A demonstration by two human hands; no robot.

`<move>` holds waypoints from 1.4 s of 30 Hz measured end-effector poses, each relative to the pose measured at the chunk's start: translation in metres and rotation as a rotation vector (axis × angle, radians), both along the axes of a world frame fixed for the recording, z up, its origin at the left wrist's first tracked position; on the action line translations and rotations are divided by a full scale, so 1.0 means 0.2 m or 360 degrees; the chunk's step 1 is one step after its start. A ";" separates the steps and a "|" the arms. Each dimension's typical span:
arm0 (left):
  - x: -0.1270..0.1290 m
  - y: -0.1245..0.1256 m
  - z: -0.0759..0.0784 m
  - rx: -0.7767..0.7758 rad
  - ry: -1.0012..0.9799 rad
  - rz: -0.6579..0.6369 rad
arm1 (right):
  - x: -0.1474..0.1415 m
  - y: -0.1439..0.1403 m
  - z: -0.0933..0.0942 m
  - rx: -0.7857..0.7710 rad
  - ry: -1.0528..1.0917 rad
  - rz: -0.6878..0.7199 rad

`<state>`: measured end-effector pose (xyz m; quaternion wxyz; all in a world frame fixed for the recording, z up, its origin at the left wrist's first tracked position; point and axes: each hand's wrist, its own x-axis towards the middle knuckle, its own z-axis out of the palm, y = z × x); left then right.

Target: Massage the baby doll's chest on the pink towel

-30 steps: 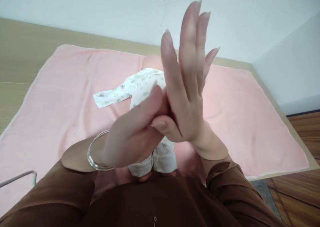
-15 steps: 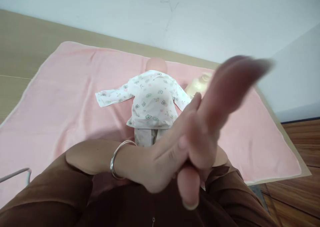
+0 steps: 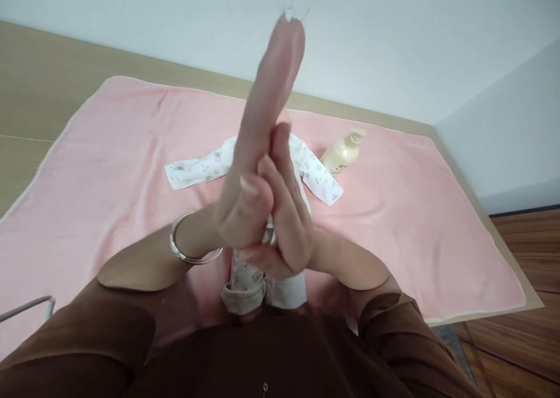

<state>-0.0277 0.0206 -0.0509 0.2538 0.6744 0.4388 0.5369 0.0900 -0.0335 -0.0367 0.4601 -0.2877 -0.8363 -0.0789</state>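
My left hand (image 3: 258, 129), with a silver bangle (image 3: 175, 240) at the wrist, is raised in front of me with its fingers stretched out and together. Against its palm lies my right hand (image 3: 291, 223), its fingers apart and slightly bent. Nothing shows between the two hands. Beyond and below them a baby doll lies on a pink blanket (image 3: 394, 229). It wears a white printed top (image 3: 199, 170) with the sleeves spread, and pale trousers (image 3: 286, 292). My hands hide most of its head and trunk.
A cream pump bottle (image 3: 343, 153) is on the blanket beside the doll's right-hand sleeve. Behind the blanket rises a pale wall (image 3: 371, 42). Wooden flooring (image 3: 525, 258) shows at the right, and a thin grey curved bar (image 3: 30, 307) at the left edge.
My left hand has swung from pointing rightward to nearly upright. My right hand, mostly hidden before, now shows against its palm. The pump bottle and the doll's trouser legs have come into view.
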 end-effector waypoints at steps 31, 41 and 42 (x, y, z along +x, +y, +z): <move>0.02 0.39 -0.54 0.0125 0.0293 0.0216 | 0.06 0.72 -0.31 -0.1172 -0.0288 -0.0842; 0.01 0.39 -0.53 0.0118 0.0334 0.0203 | 0.10 0.56 -0.41 -0.0844 -0.0427 -0.0406; 0.01 0.38 -0.53 0.0123 0.0348 0.0201 | 0.13 0.59 -0.41 -0.0852 -0.0431 -0.0351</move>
